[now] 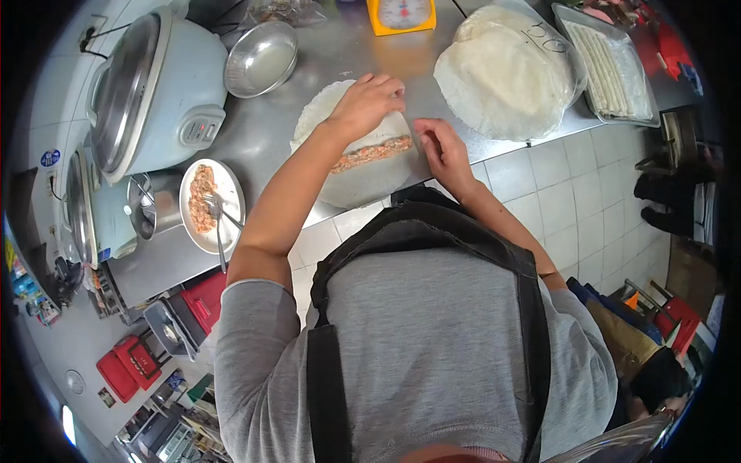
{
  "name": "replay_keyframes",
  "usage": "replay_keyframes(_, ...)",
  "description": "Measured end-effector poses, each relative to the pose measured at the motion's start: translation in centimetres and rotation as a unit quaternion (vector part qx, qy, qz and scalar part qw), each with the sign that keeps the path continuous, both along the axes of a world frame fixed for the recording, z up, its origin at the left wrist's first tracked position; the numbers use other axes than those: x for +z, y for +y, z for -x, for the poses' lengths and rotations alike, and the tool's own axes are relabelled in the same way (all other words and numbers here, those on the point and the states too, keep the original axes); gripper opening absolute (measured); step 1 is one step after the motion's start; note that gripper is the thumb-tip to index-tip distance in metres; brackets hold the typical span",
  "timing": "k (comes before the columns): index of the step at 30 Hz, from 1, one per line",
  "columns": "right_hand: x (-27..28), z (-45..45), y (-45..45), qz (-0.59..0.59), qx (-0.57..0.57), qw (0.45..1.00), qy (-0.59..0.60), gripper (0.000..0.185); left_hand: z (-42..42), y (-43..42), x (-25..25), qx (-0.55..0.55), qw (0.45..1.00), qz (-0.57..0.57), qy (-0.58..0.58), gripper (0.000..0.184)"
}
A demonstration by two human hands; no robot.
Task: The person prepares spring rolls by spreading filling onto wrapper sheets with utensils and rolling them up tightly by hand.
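Observation:
A thin round wrapper (pixel 309 116) lies on the steel table at the front edge, with a long strip of orange-pink filling (pixel 374 153) across it. Over the wrapper's upper part is my left hand (pixel 370 100), its fingers curled; what they may pinch is hidden. My right hand (pixel 444 150) is at the wrapper's right edge, beside the end of the filling, with thumb and fingers bent close together. Whether it holds the edge is too small to tell. An oval white dish (pixel 235 179) with more filling, a fork and a spoon stands to the left.
A metal bowl (pixel 262 59) stands behind on the left, near a large cooker (pixel 166 92). An orange scale (pixel 401 15) is at the back. Stacked wrappers (pixel 502 77) lie on the right, then a tray (pixel 644 112) of white rolls. A person's dark-clothed legs show far right.

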State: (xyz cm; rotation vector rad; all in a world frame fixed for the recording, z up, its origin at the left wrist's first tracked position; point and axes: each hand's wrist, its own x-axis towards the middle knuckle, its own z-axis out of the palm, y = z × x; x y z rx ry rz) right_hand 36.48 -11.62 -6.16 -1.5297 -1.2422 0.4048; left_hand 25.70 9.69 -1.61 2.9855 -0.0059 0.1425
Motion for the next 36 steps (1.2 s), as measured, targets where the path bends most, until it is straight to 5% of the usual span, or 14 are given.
replay_keyframes(5, -0.4, -1.4, -0.2, -0.010, 0.071, 0.995, -0.067, 0.033, 1.1, 0.3, -0.4, 0.037, 0.998, 0.014, -0.051, 0.042)
replay_keyframes(10, -0.2, -1.4, 0.0, -0.010, 0.091, 0.991, -0.095, 0.036, 2.7, 5.5, 3.3, 0.218, 0.956, -0.128, -0.150, 0.050)
replay_keyframes(12, 0.0, -1.4, -0.2, -0.005, 0.095, 0.990, -0.102, 0.037, 4.4, 9.6, 4.4, 0.312, 0.922, -0.206, -0.105, 0.050)
replay_keyframes(15, 0.0, -1.7, -0.1, -0.007, 0.105, 0.989, -0.105, 0.037, 6.3, 15.1, 5.0, 0.413, 0.875, -0.218, 0.124, 0.050)
replay_keyframes(20, 0.1, -1.6, -0.1, 0.006, 0.104, 0.989, -0.105, 0.038, 5.8, 19.5, 3.2, 0.451, 0.836, -0.219, 0.221, 0.052)
replay_keyframes(24, 0.3, -1.6, 0.1, -0.007, 0.093, 0.988, -0.126, 0.037, 6.9, 19.8, 1.4, 0.404, 0.860, -0.142, 0.277, 0.054)
replay_keyframes(27, 0.2, -1.6, 0.0, -0.004, 0.099, 0.986, -0.134, 0.037, 7.2, 16.6, 6.5, 0.419, 0.896, -0.038, 0.140, 0.057)
replay_keyframes(29, 0.5, -1.6, 0.1, -0.006, 0.102, 0.986, -0.131, 0.037, 8.2, 16.0, 5.6, 0.292, 0.951, 0.103, 0.012, 0.057)
replay_keyframes(36, 0.1, -1.5, 0.0, -0.009, 0.095, 0.986, -0.138, 0.041, 3.7, -0.5, 2.3, 0.090, 0.994, 0.047, 0.043, 0.057)
